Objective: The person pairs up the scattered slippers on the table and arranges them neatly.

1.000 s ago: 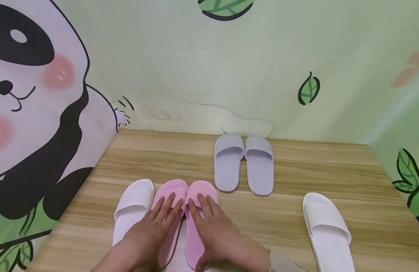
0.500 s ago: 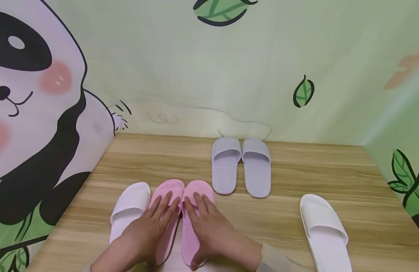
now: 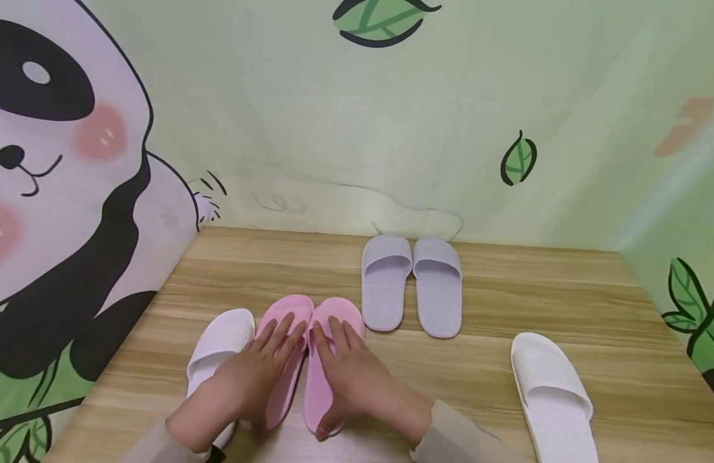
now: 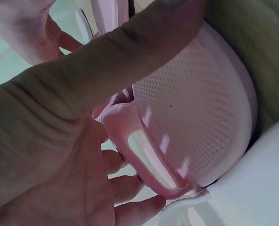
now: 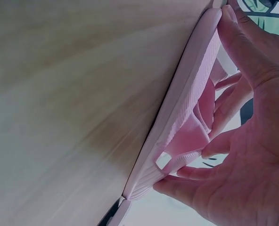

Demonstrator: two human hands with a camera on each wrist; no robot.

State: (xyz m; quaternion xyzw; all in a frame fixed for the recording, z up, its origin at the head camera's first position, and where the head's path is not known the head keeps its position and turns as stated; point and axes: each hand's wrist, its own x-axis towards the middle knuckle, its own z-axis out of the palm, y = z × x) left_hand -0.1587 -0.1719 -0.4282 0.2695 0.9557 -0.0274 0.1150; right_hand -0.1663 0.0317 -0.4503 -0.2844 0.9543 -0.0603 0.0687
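Two pink slippers lie side by side, toes pointing away, near the front of the wooden table (image 3: 565, 302). My left hand (image 3: 247, 379) lies over the left pink slipper (image 3: 287, 308), fingers across its strap and thumb at its inner edge. My right hand (image 3: 357, 379) holds the right pink slipper (image 3: 345, 312) the same way. In the left wrist view the thumb (image 4: 106, 70) crosses the dotted insole of the pink slipper (image 4: 196, 108). The right wrist view has fingers on the strap and the thumb along the edge of the pink slipper (image 5: 186, 108).
A white slipper (image 3: 218, 341) lies touching the left pink one, partly under my left wrist. Its mate (image 3: 550, 392) lies at the front right. A pale lilac pair (image 3: 383, 283) stands against the back wall. Panda-and-leaf walls close off the left, back and right.
Both hands have slid the pink pair a little farther from me, toward the back wall. The other slippers have not moved.
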